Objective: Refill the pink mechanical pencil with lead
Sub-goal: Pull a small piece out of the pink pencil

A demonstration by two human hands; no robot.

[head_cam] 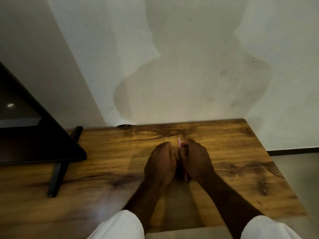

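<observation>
**Pencil held between two closed hands over a wooden table**

Pencil (179, 143), pink, is mostly hidden. One end pokes up past the knuckles of the right hand (195, 159), and a small pink bit shows below that hand's heel, so the barrel seems to run through its fist. Largest in view is a pale wall beyond the hands. Below it lies the table (120, 152), brown and streaked, under both hands. Far to the left of the left hand stands a dark monitor (34, 128) on a black stand. At the near edge, white sleeves (120, 225) cover both upper forearms.

The right hand is curled closed around the pencil. The left hand (160, 163) is curled too, pressed against the right, fingertips turned inward; whether it holds lead, a cap or nothing cannot be seen. No lead or lead case is visible anywhere.

Judging by the pose, the step in hand is work at the pencil's upper end, likely opening it or feeding lead in. To do it well, keep the barrel steady and upright in the right fist, bring the left fingertips to the exposed end, and move gently: lead is thin and probably snaps under sideways pressure. Staying low over the table should make a dropped piece easy to find.
</observation>
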